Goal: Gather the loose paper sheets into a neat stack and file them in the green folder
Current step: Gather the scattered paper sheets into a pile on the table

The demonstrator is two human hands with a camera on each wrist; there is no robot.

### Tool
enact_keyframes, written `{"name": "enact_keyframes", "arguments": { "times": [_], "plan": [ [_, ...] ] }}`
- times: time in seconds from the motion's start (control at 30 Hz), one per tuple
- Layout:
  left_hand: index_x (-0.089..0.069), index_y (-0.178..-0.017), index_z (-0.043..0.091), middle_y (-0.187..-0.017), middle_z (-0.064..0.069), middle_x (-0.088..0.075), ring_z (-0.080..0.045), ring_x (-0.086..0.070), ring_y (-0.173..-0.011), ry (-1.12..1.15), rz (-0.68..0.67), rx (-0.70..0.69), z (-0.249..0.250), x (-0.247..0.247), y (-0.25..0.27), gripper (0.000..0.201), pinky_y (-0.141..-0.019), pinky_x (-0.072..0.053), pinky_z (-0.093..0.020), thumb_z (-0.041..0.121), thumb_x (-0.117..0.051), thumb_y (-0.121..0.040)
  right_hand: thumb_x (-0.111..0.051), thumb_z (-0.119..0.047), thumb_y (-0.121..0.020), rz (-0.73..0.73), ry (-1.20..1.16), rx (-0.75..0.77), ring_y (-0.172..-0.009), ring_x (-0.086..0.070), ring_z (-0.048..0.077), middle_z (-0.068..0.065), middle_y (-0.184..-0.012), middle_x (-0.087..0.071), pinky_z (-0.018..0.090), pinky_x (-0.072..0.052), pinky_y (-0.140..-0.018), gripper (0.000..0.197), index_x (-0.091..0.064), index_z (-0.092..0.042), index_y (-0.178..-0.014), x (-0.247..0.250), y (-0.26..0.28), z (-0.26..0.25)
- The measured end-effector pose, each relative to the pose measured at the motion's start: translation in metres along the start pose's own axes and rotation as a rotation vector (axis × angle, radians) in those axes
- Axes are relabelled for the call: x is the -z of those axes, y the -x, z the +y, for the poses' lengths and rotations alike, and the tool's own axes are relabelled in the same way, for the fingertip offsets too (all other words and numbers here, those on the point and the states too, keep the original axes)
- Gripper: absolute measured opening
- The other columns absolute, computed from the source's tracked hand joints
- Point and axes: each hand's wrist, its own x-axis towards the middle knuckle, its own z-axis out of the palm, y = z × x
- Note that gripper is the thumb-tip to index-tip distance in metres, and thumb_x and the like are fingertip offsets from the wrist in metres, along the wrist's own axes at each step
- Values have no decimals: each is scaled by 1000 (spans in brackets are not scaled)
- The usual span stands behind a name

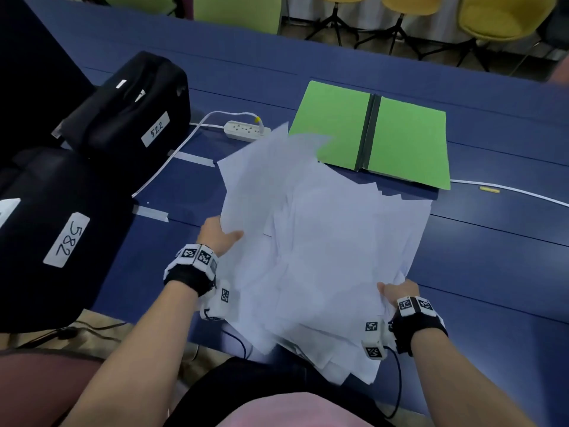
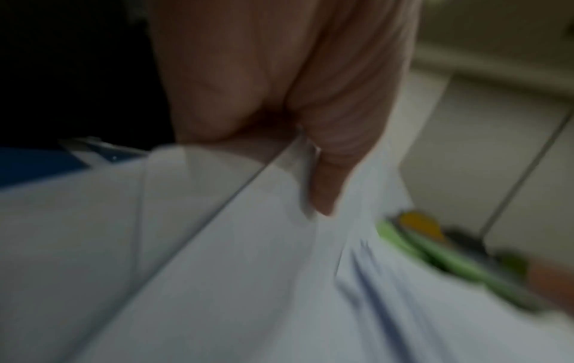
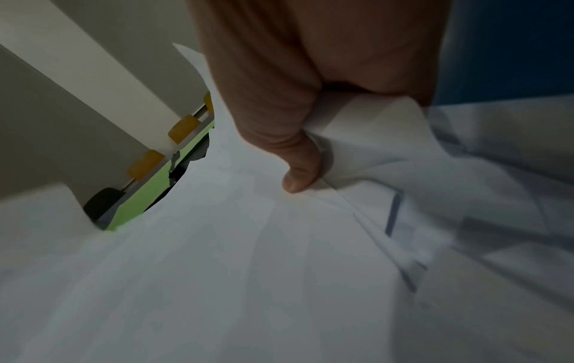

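Note:
A loose, fanned pile of several white paper sheets point(image 1: 323, 248) lies on the blue table, hanging over its near edge. My left hand point(image 1: 220, 234) grips the pile's left edge, thumb on top point(image 2: 326, 191), fingers hidden under the sheets point(image 2: 217, 270). At the pile's right near corner my right hand point(image 1: 397, 291) pinches the sheets point(image 3: 248, 258), thumb pressing down point(image 3: 298, 176). The green folder point(image 1: 369, 134) lies open and flat behind the pile, its dark spine in the middle. The top sheets' far corners overlap the folder's near left corner.
Two black bags point(image 1: 129, 109) with numbered labels sit at the left. A white power strip point(image 1: 246, 129) and its cable point(image 1: 508, 191) lie behind the sheets. Tape strips point(image 1: 151, 212) are stuck on the table point(image 1: 492, 257). Green and yellow chairs point(image 1: 505, 16) stand beyond the far edge.

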Motion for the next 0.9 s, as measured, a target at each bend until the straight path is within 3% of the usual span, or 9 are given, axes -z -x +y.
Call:
{"name": "enact_keyframes", "arguments": {
  "times": [0.1, 0.23, 0.47, 0.57, 0.63, 0.67, 0.73, 0.8, 0.9],
  "plan": [
    [-62, -103, 7, -107, -15, -66, -37, -60, -100, -295, 90, 66, 3, 0, 4, 21, -77, -46, -33, 17, -62, -84, -65, -14, -85, -3, 2, 2, -116, -55, 37, 20, -133, -53, 36, -45, -92, 54, -45, 6, -131, 0, 7, 0],
    [-62, -96, 10, -98, -18, -63, -42, -59, -95, -495, 311, -104, 38, 17, 15, 14, -72, -41, -38, 11, -53, -86, -63, -11, -86, 19, -3, 1, -116, -54, 38, 22, -131, -53, 37, -45, -93, 50, -46, 9, -128, -1, 8, 2],
    [-60, -119, 19, -92, -19, -62, -40, -56, -86, -337, 685, -444, 96, 63, 39, 54, -67, -35, -36, -2, -50, -69, -59, -3, -87, 35, -42, 1, -118, -53, 41, 26, -132, -53, 41, -43, -97, 45, -47, 13, -127, -3, 19, -1],
    [-62, -104, 15, -80, -15, -58, -41, -53, -80, -194, 756, -422, 113, 74, 47, 36, -67, -33, -34, 2, -50, -73, -59, -4, -87, 32, -28, -7, -121, -51, 40, 25, -136, -50, 41, -42, -98, 50, -43, 11, -132, -2, 24, -3],
    [-51, -73, 13, -64, -4, -49, -37, -49, -68, -15, 714, -404, 119, 80, 43, 7, -62, -34, -31, 7, -52, -76, -59, -5, -87, 28, -16, -9, -121, -50, 41, 25, -137, -48, 42, -42, -98, 51, -42, 10, -133, -2, 24, -3],
    [-44, -65, 14, -59, -1, -46, -33, -48, -62, 81, 666, -394, 122, 82, 41, 15, -60, -36, -30, 10, -53, -76, -59, -5, -87, 27, -15, -11, -121, -51, 41, 25, -136, -49, 42, -42, -98, 50, -43, 10, -132, -2, 25, -4],
    [-56, -70, 8, -61, 3, -52, -17, -52, -56, 358, 555, -395, 126, 85, 36, 6, -58, -42, -26, 10, -54, -76, -59, -5, -87, 21, -23, -15, -118, -53, 41, 25, -133, -52, 43, -43, -96, 48, -45, 10, -130, -1, 22, -4],
    [-65, -94, -1, -73, 2, -61, -2, -57, -59, 573, 452, -373, 130, 82, 36, 19, -58, -48, -20, -2, -55, -78, -59, -6, -87, 5, -10, -13, -114, -55, 40, 25, -130, -53, 42, -45, -94, 47, -46, 10, -129, 0, 24, -4],
    [-67, -93, 8, -83, 2, -66, -4, -62, -68, 660, 294, -262, 126, 65, 34, 21, -63, -52, -17, -7, -57, -81, -61, -12, -82, -37, 9, -17, -89, -60, 34, 22, -119, -60, 37, -49, -79, 47, -49, 5, -124, 2, 21, -4]
  ]
}}
